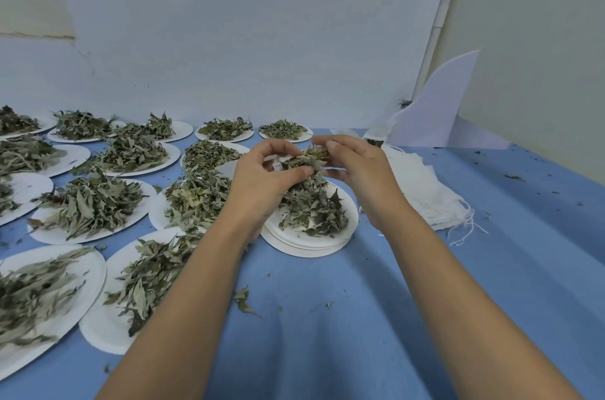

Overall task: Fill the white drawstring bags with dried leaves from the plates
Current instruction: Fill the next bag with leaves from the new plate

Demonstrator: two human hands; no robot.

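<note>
Hands meeting over a stack of round white paper plates (307, 247) near the middle of a table under a blue cloth cover (327, 350). The left hand (262, 177) and the right hand (360, 170) face each other with fingers curled. Together they pinch a clump of grey-green dried leaves (307, 159) between thumbs and fingertips. The clump is raised just above a loose pile of the same leaves (311, 209), which lies on the top plate of the stack.

A sliver of white shows between the fingers of the left hand; whether it is a bag or a plate behind cannot be told.

Just right of the stack, partly behind the right wrist, lies a flat heap of white cloth drawstring bags (422, 190), with loose white strings (465, 226) trailing onto the blue cloth cover.

To the left, further white paper plates heaped with dried leaves (91, 206) stand in rows that reach the far edge of the table, and several of them overlap. The left forearm crosses over the nearest of these.

Small leaf fragments (244, 299) are scattered on the cloth between the forearms, and finer crumbs lie to the right.

A curved piece of white board (438, 105) stands at the far right corner, against the pale wall (229, 23).
</note>
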